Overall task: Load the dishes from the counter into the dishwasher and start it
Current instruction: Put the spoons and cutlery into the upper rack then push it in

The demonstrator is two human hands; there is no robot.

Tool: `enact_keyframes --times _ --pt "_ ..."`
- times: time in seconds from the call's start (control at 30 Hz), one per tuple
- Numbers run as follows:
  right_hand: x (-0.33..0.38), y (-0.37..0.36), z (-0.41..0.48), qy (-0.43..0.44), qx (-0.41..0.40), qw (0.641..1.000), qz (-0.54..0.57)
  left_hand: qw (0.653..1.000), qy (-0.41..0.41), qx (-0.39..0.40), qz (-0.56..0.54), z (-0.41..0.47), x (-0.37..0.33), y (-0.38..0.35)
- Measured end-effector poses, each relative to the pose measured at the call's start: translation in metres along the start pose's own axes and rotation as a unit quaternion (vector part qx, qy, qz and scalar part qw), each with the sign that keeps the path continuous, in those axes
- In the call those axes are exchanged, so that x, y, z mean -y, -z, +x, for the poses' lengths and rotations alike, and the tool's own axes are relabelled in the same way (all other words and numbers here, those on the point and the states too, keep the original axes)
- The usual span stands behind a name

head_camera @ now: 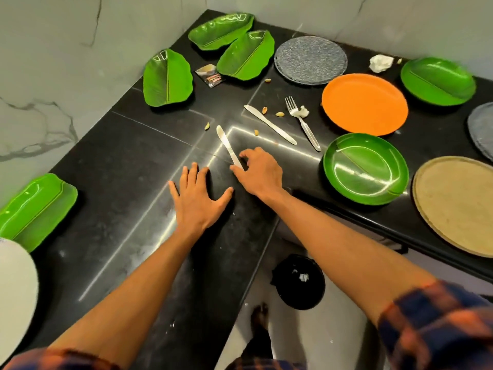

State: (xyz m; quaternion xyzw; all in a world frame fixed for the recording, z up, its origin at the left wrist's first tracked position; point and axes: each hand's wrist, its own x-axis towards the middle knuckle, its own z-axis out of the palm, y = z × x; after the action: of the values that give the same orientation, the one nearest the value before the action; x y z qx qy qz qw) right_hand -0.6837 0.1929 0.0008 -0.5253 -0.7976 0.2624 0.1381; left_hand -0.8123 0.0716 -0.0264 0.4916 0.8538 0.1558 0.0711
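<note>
My right hand (260,173) reaches over the handle end of a steel knife (226,143) lying on the black counter (128,166); thumb and forefinger curl to either side of the handle and touch it. My left hand (198,200) lies flat on the counter with fingers spread, just left of the knife. A second knife (269,124) and a fork (302,123) with a bit of tissue lie farther back. Around them stand green leaf-shaped plates (167,77), a round green plate (365,168), an orange plate (365,104) and a grey speckled plate (310,60).
Nut shells (279,114), a small wrapper (210,75) and a crumpled tissue (381,63) litter the counter. A tan round tray (458,201) sits at the right edge, another green leaf plate (34,209) at the left. A black bin (298,281) stands on the floor below.
</note>
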Motion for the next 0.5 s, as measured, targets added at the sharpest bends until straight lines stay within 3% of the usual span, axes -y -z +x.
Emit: enact_keyframes --times 0.2,0.5 --pt "0.012 -0.01 0.027 -0.044 -0.029 0.999 -0.003 1.0 0.007 0.005 0.026 0.005 -0.004 -0.004" --pt "0.008 0.002 0.021 -0.143 0.019 0.989 0.035 0.999 0.011 0.012 0.031 0.009 -0.003 -0.001"
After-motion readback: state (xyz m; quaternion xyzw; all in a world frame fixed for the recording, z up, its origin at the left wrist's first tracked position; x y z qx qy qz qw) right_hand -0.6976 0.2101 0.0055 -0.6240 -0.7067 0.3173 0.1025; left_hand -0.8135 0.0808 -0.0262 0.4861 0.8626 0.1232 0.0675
